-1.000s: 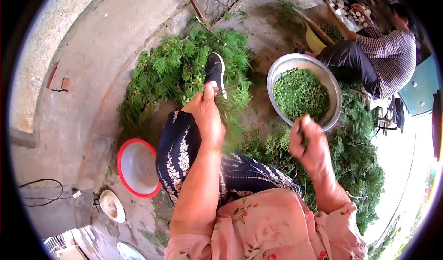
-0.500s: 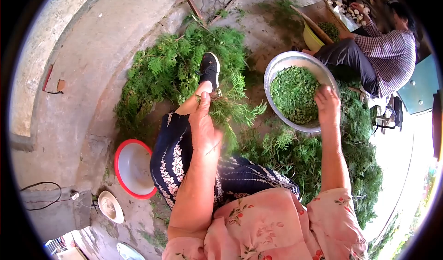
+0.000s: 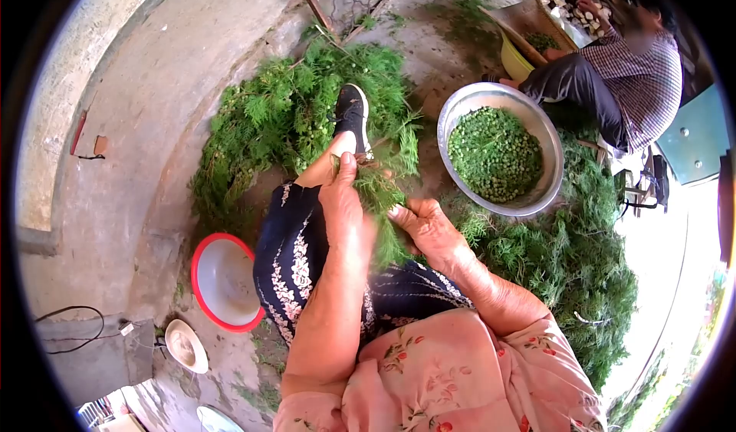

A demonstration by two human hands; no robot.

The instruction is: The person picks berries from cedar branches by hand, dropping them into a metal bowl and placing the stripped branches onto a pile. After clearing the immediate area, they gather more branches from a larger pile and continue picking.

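A feathery green evergreen sprig [image 3: 377,189] hangs over my lap, its stem gripped by my left hand [image 3: 343,202] with the thumb up along it. My right hand [image 3: 431,231] is at the sprig's right edge, thumb and fingers pinched together on its foliage; any small piece between the fingertips is hidden. To the right of the sprig stands a metal basin [image 3: 555,156], partly filled with small round green seed cones [image 3: 494,160] and bits of foliage.
Cut evergreen branches [image 3: 261,125] lie around my foot, and more branches [image 3: 567,271] spread on the right. A red-rimmed basin [image 3: 198,294] and a straw-coloured hat-like object [image 3: 186,346] sit left. A person [image 3: 636,79] sits back right beside a yellow basin [image 3: 514,62].
My right hand has left the metal basin and come back left to the sprig, where its fingers now pinch. My left hand keeps holding the sprig, nearly in place.
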